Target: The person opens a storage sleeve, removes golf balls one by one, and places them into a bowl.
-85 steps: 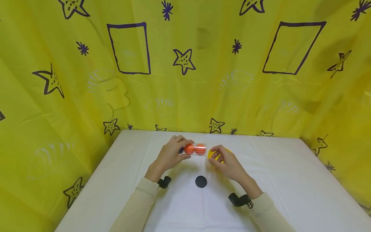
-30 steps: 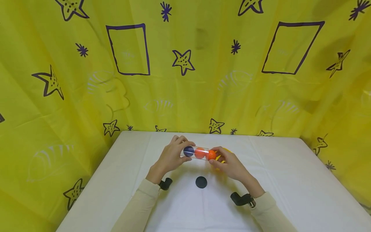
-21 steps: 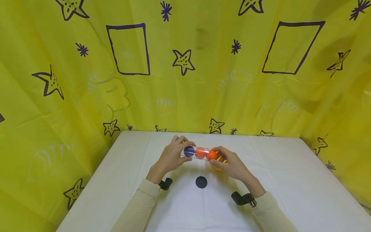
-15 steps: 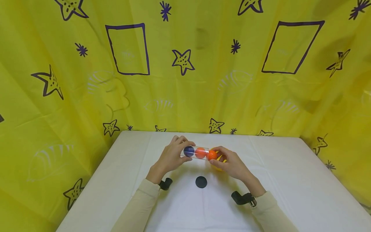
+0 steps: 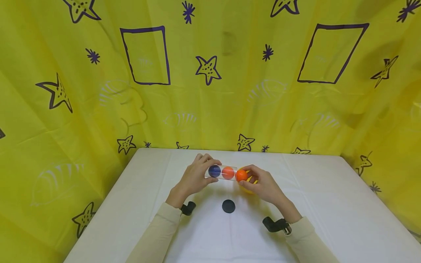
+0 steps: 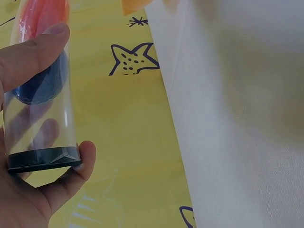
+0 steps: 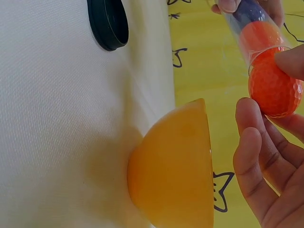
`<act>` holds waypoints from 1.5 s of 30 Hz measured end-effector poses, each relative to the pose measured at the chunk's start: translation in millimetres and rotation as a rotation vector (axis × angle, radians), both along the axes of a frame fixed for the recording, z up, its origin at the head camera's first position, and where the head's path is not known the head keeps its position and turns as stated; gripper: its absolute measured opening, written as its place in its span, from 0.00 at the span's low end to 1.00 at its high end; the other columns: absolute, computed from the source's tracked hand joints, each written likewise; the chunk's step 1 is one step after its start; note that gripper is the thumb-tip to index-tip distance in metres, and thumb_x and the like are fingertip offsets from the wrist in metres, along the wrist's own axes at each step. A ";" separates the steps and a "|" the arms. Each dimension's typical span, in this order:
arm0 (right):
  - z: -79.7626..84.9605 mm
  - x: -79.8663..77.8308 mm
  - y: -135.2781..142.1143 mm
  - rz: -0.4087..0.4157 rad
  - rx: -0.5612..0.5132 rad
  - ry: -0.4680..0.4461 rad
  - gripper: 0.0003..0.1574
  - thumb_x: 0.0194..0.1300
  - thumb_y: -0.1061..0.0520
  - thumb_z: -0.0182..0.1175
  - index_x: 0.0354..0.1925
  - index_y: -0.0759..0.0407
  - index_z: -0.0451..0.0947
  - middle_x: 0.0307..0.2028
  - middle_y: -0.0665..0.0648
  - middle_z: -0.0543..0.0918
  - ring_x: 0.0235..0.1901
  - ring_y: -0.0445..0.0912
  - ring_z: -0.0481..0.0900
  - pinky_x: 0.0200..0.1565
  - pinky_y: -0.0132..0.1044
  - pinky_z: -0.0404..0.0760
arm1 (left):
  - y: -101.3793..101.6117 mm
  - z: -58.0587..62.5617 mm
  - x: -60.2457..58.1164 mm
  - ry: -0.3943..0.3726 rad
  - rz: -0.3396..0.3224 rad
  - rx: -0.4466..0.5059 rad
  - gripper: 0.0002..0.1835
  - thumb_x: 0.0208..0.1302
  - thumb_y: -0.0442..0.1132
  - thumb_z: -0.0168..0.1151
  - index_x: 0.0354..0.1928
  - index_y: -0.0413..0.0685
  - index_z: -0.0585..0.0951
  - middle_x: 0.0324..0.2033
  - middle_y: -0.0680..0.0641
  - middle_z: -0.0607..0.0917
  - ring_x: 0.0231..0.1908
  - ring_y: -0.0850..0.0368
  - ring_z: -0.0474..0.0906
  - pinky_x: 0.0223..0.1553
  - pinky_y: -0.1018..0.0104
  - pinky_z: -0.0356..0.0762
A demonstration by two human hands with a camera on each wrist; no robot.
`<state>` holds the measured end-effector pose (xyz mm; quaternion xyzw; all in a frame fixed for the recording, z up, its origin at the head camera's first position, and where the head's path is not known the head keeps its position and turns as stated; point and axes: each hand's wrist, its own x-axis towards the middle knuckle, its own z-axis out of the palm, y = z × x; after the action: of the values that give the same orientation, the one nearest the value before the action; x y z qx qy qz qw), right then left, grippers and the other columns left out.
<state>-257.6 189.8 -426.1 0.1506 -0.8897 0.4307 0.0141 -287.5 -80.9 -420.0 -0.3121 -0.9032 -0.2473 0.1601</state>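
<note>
My left hand [image 5: 194, 177] grips a clear plastic tube [image 6: 66, 111] tilted nearly level above the table; its closed end has a dark cap [image 6: 45, 159]. Inside lie a dark blue ball [image 5: 214, 171] and an orange golf ball [image 5: 228, 172]. At the tube's open right end my right hand [image 5: 263, 186] pinches a second dimpled orange golf ball [image 7: 273, 90] between thumb and fingers, at the rim. Beneath the right hand stands a yellow bowl [image 7: 175, 166], mostly hidden by that hand in the head view.
A round black cap [image 5: 228, 206] lies on the white-covered table [image 5: 210, 241], nearer to me than the tube. Yellow curtain [image 5: 210, 109] with drawn stars hangs behind and at both sides.
Earlier two orange balls sat in the tube and the right hand held nothing. Now the right hand has one orange ball at the mouth, drawn slightly rightward, and the blue ball shows clearly.
</note>
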 end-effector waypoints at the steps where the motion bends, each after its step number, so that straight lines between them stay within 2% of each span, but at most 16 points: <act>1: -0.1 -0.2 0.5 -0.003 0.000 0.002 0.25 0.64 0.52 0.71 0.57 0.56 0.78 0.41 0.57 0.84 0.34 0.46 0.79 0.32 0.33 0.78 | 0.0 0.0 0.1 -0.003 0.001 0.002 0.26 0.54 0.43 0.80 0.57 0.59 0.83 0.48 0.53 0.80 0.49 0.56 0.69 0.42 0.63 0.77; 13: 2.0 -2.3 6.2 -0.063 0.008 0.012 0.25 0.64 0.55 0.70 0.57 0.56 0.78 0.43 0.59 0.86 0.35 0.47 0.79 0.32 0.32 0.80 | -0.4 2.4 0.7 -0.025 0.016 -0.012 0.26 0.56 0.45 0.79 0.58 0.59 0.82 0.49 0.53 0.80 0.50 0.56 0.69 0.43 0.65 0.76; 26: 1.9 -6.3 17.4 -0.118 0.012 0.050 0.26 0.63 0.54 0.71 0.58 0.57 0.77 0.47 0.61 0.86 0.35 0.48 0.79 0.32 0.31 0.80 | -1.5 3.3 1.1 -0.041 0.015 0.008 0.26 0.56 0.43 0.79 0.58 0.58 0.82 0.50 0.52 0.80 0.51 0.55 0.69 0.44 0.63 0.78; 36: -3.8 -11.8 28.8 -0.165 0.017 0.088 0.27 0.64 0.54 0.72 0.58 0.59 0.77 0.49 0.63 0.85 0.37 0.48 0.77 0.32 0.29 0.79 | -2.4 1.2 -0.2 -0.040 0.022 0.008 0.26 0.56 0.45 0.79 0.57 0.59 0.82 0.50 0.53 0.80 0.50 0.56 0.69 0.44 0.64 0.77; 45: -8.0 -14.9 35.6 -0.202 0.040 0.079 0.28 0.64 0.51 0.72 0.58 0.59 0.77 0.52 0.62 0.82 0.42 0.52 0.74 0.36 0.32 0.75 | -3.2 0.5 -1.3 -0.042 0.023 0.010 0.26 0.56 0.45 0.79 0.57 0.59 0.82 0.49 0.53 0.80 0.50 0.56 0.68 0.44 0.65 0.76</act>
<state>-272.5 225.4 -434.1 0.0773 -0.9076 0.4027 0.0896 -288.8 -84.1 -419.6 -0.2957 -0.9086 -0.2565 0.1454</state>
